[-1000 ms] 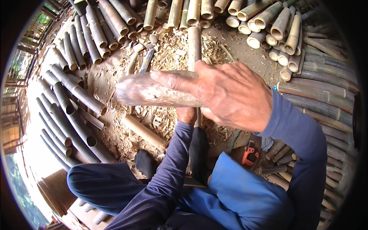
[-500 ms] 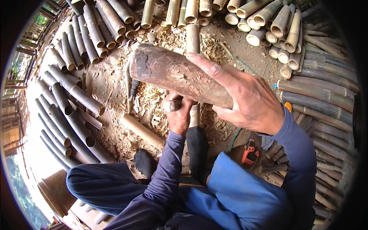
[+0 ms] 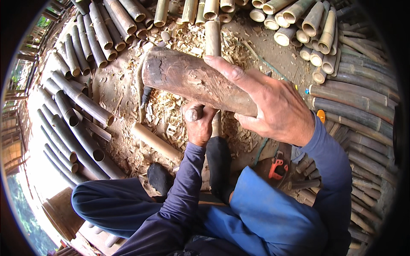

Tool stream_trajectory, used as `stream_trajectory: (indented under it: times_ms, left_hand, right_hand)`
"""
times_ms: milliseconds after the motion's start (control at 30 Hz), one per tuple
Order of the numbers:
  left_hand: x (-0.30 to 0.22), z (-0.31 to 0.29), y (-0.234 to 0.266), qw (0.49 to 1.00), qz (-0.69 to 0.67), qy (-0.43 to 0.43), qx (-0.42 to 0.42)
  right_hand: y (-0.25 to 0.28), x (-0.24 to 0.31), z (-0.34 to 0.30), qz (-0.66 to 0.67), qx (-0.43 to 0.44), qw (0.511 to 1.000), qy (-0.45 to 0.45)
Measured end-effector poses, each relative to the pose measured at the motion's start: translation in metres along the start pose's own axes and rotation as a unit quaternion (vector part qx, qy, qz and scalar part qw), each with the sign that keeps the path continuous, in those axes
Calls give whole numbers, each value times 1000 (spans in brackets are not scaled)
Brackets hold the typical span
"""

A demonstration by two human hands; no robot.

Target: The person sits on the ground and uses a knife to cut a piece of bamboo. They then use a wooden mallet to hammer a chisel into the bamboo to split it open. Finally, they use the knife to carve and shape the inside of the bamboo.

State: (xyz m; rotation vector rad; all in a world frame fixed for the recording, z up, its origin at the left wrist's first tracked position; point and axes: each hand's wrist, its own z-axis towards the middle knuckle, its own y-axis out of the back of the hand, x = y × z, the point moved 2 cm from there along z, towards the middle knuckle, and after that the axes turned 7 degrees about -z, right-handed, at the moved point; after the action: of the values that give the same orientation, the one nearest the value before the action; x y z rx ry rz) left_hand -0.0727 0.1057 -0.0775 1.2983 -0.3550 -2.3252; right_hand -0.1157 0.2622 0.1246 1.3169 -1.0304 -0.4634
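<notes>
A thick, dark, rough block of wood lies across the middle of the view, its surface scarred and cracked at the left end. My right hand clasps its right end, fingers over the top and thumb below. Just under the block, my left hand is closed round a tool handle with a rounded end; the rest of that tool is hidden. Behind both hands a pale bamboo tube runs away from me, partly covered by the block.
Wood chips litter the ground. A peeled bamboo piece lies at left, near a black-covered foot. An orange-handled tool rests by my right knee. Cut bamboo tubes lie at left, with more stacked at back and right.
The whole scene has shifted slightly up and left in the view. Both hands keep their grips, and the block stays above my left fist.
</notes>
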Motion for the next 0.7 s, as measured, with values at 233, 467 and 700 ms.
stream_trajectory:
  times_ms: [233,467,700]
  left_hand:
    - [13,-16,-10,993,79,88,-1]
    - [10,-16,-21,966,1,252,57]
    - [39,-29,-31,978,-76,194,9]
  right_hand:
    - [6,6,-1,25,-3,1000,3]
    - [3,17,6,7,21,997,69]
    - [26,23,9,-57,14,995,77]
